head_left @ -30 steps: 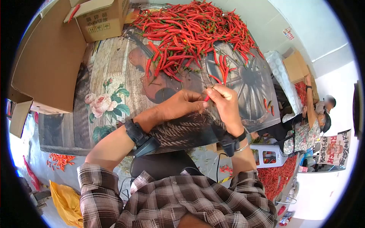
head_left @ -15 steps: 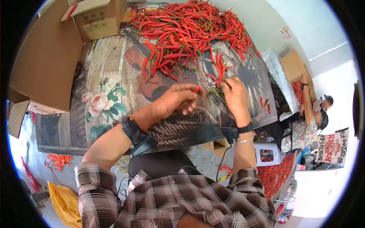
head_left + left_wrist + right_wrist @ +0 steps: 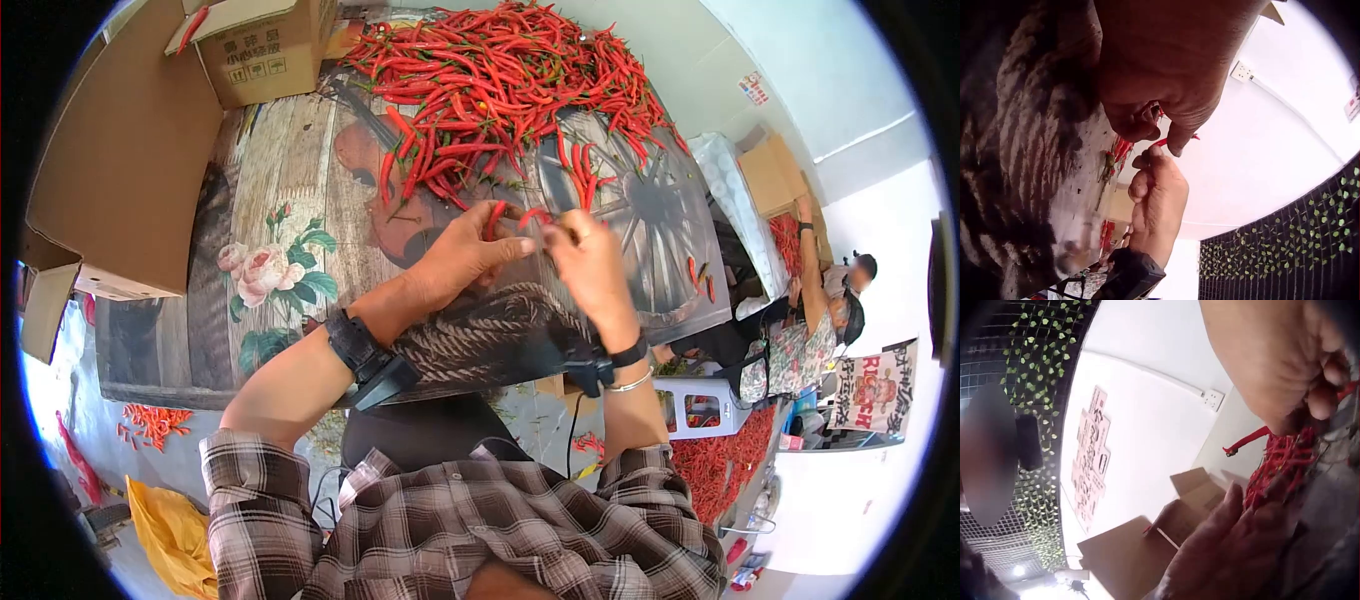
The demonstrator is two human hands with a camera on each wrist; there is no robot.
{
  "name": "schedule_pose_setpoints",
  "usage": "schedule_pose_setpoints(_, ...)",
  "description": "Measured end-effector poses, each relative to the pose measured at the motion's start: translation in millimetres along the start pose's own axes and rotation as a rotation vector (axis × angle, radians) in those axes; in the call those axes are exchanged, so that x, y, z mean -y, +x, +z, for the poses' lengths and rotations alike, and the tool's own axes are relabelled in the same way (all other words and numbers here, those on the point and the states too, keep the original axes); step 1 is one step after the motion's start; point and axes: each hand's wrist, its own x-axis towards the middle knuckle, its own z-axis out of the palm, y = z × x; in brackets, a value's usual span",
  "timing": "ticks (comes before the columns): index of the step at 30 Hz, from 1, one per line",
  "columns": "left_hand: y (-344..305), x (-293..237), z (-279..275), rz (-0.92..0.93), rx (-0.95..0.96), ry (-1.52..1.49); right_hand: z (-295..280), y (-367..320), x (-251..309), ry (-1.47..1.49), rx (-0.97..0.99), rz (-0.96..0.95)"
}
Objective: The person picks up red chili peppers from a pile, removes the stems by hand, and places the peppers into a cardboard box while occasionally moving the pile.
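Note:
Over the near part of the printed tabletop, my two hands are close together. My left hand holds a red chili pepper that stands up between thumb and fingers. Just to its right, my slightly blurred right hand pinches another red chili pepper, whose free end points toward the left hand. In the left wrist view, the right hand's fingertips are right by the left thumb, with a red pepper showing between the hands. A large pile of red chilies with green stems lies beyond.
A few loose chilies lie at the pile's near edge. Open cardboard boxes stand at the left. Chili pieces and a yellow bag are on the floor. At right, another person is near a carton.
My right hand left the left one, reached the loose chilies at the pile's edge, and came back with a pepper. The left hand kept a pepper and shifted slightly.

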Motion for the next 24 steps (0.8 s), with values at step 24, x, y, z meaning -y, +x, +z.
schedule_pose_setpoints(24,3,-2,-11,-0.035,0.126,-0.260,-22,-65,59,0.653,0.577,-0.018)
